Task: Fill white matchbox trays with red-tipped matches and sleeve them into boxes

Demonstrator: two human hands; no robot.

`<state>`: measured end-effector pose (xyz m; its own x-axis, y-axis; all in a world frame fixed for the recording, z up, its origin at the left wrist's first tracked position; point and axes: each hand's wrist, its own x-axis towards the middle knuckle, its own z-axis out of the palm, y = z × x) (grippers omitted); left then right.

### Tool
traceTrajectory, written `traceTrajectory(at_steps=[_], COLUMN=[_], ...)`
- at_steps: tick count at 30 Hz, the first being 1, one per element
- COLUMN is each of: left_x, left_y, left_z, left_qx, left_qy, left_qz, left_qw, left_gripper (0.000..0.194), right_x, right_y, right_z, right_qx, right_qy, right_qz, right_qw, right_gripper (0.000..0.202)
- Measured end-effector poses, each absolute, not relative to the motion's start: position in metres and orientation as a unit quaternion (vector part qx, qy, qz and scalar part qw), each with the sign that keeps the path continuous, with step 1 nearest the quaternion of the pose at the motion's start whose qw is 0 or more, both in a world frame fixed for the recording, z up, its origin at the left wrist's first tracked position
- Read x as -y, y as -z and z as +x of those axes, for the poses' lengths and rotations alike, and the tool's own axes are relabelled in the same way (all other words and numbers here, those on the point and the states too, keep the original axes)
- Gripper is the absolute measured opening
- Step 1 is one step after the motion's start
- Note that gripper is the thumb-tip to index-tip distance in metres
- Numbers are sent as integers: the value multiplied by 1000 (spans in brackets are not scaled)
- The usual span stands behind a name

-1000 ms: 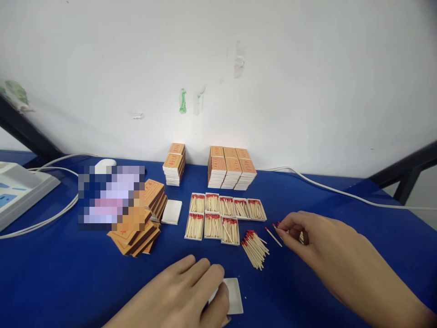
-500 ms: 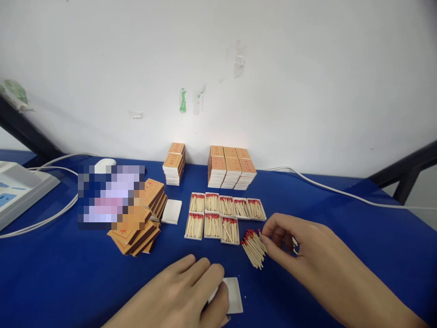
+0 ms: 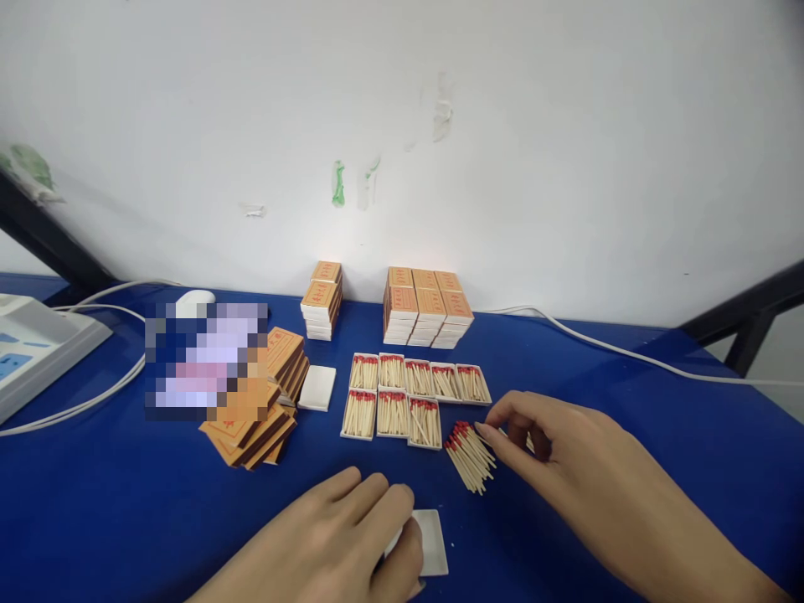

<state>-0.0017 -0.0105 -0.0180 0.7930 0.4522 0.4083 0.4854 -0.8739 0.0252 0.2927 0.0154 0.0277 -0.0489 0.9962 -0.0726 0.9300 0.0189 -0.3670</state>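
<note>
Loose matches (image 3: 470, 461) lie piled on the blue surface (image 3: 603, 360). Left and nearer than the pile, the left hand (image 3: 332, 532) curls over a matchbox tray (image 3: 435, 543); whether its grip is closed, I cannot tell. At the pile's right edge, the right hand's (image 3: 584, 469) grip is pinched shut. Beyond the pile stand matchbox stacks (image 3: 428, 310); left-beyond it, match-filled trays (image 3: 393, 414).

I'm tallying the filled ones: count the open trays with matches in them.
8: five far trays side by side, three near trays in front of the left three. More could be hidden.
</note>
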Motion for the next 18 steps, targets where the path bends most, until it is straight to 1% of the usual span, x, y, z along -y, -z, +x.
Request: traceTrajectory(at_steps=[3,6,13,18], left_x=[10,11,10,8], left_y=[18,16,15,17], left_z=[-1,0,-1,-1], left_qx=[247,248,245,240], left_qy=[201,207,201,193], left_qz=[-947,-945,-947,-950], left_qw=[41,45,47,44], left_gripper=[13,11,9,6], right_x=[-17,-18,-19,-19], right_y=[-25,-22,-21,-21], right_z=[299,302,294,289], right_qx=[689,676,657,655], right_qy=[-122,-101,-119,-114], right_qz=[-709,-727,-744,-747], right_qw=[91,67,13,2], right_gripper=[39,38,28,26])
